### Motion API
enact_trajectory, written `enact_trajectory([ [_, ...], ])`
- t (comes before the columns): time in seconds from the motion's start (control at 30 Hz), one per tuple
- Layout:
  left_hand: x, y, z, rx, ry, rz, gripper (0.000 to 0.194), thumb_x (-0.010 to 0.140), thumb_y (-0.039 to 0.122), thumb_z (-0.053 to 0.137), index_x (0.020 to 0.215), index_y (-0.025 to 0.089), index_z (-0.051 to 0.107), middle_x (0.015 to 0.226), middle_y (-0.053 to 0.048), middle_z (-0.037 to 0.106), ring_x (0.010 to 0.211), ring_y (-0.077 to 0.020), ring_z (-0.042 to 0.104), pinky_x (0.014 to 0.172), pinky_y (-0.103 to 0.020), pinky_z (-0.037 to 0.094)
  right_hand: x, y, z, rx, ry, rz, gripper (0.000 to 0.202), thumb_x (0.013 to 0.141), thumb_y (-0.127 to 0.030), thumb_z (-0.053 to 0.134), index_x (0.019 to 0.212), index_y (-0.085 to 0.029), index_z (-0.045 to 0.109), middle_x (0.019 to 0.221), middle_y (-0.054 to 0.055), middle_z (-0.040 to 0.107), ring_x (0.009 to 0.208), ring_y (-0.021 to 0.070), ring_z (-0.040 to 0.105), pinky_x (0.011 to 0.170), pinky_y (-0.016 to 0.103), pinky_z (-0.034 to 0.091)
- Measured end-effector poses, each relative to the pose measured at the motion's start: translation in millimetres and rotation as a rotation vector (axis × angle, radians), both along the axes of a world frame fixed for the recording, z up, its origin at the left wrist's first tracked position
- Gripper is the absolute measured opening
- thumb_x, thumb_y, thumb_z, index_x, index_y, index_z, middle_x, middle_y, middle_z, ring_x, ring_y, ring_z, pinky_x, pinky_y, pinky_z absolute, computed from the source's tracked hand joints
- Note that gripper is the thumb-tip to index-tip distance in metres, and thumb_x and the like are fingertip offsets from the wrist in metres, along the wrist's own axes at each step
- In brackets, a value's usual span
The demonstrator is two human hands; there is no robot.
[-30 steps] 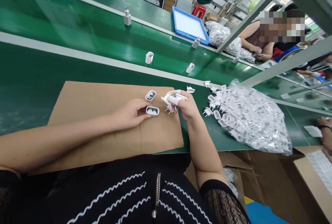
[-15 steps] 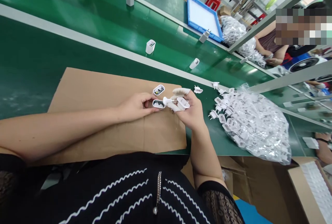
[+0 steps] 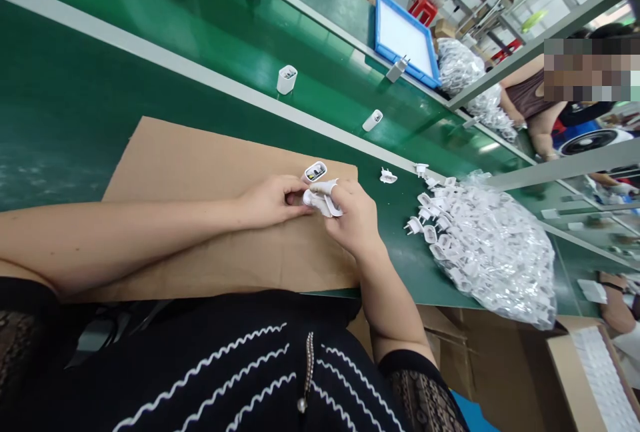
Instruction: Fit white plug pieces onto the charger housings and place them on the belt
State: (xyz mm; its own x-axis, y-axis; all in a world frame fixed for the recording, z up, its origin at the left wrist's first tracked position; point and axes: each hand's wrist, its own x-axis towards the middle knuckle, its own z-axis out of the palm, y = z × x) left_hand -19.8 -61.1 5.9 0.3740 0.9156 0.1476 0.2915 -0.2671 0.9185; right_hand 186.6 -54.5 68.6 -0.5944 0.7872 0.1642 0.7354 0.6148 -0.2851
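Over the brown cardboard sheet [image 3: 200,172], my left hand [image 3: 275,201] is closed on a white charger housing [image 3: 309,198], mostly covered by the fingers. My right hand [image 3: 350,212], with white covers on some fingertips, meets it from the right, closed on a white plug cap [image 3: 333,205]. The two white parts are together between my hands; whether they are joined cannot be made out. Just behind them an open white housing [image 3: 315,172] stands on the cardboard, dark and yellow parts visible inside.
A clear bag of white plug caps [image 3: 495,245] lies to the right, with loose caps [image 3: 387,176] beside it. White housings [image 3: 287,79] stand on the green belt. Beyond are a blue tray [image 3: 407,39] and a person [image 3: 533,95].
My right hand has moved left and turned over the housing in my left hand, bringing the plug cap against it. The view has shifted slightly.
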Motion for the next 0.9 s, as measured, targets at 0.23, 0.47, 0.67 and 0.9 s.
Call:
enact_trajectory([
  [0.23, -1, -2, -3.3, 0.041, 0.020, -0.005, 0.034, 0.093, 0.051, 0.067, 0.110, 0.022, 0.073, 0.079, -0.001, 0.065, 0.067, -0.0163, 0.056, 0.064, -0.029, 0.044, -12, -2, 0.8, 0.036, -0.127, -0.043, 0.029, 0.084, -0.013, 0.060, 0.107, -0.027, 0.072, 0.097, 0.007, 0.073, 0.093, 0.0260, 0.058, 0.059, 0.031, 0.035],
  [0.47, 5, -7, -7.7, 0.302, 0.298, 0.088, 0.033, 0.101, 0.045, 0.057, 0.116, 0.019, 0.072, 0.082, -0.006, 0.068, 0.079, -0.0228, 0.065, 0.073, -0.034, 0.046, -15, 0, -4.0, -0.075, 0.017, -0.155, 0.026, 0.079, -0.015, 0.063, 0.099, -0.025, 0.075, 0.094, 0.007, 0.073, 0.090, 0.0251, 0.065, 0.065, 0.031, 0.044],
  [0.67, -4, -16, 12.9, 0.216, 0.229, 0.045, 0.029, 0.097, 0.046, 0.063, 0.109, 0.023, 0.076, 0.077, -0.002, 0.071, 0.067, -0.0184, 0.064, 0.066, -0.031, 0.048, -2, 6, -16.8, -0.422, 0.724, -0.270, 0.031, 0.081, -0.039, 0.073, 0.108, -0.026, 0.077, 0.088, 0.002, 0.073, 0.070, 0.0177, 0.064, 0.067, 0.032, 0.053],
  [0.9, -77, 24, 38.0, 0.354, 0.243, 0.623, 0.041, 0.088, 0.053, 0.069, 0.117, 0.024, 0.075, 0.100, -0.004, 0.075, 0.076, -0.0187, 0.063, 0.072, -0.031, 0.052, 23, 27, -4.1, -0.876, 1.114, -0.435, 0.044, 0.066, -0.050, 0.081, 0.099, -0.022, 0.071, 0.072, -0.004, 0.060, 0.050, 0.0103, 0.052, 0.040, 0.023, 0.041],
])
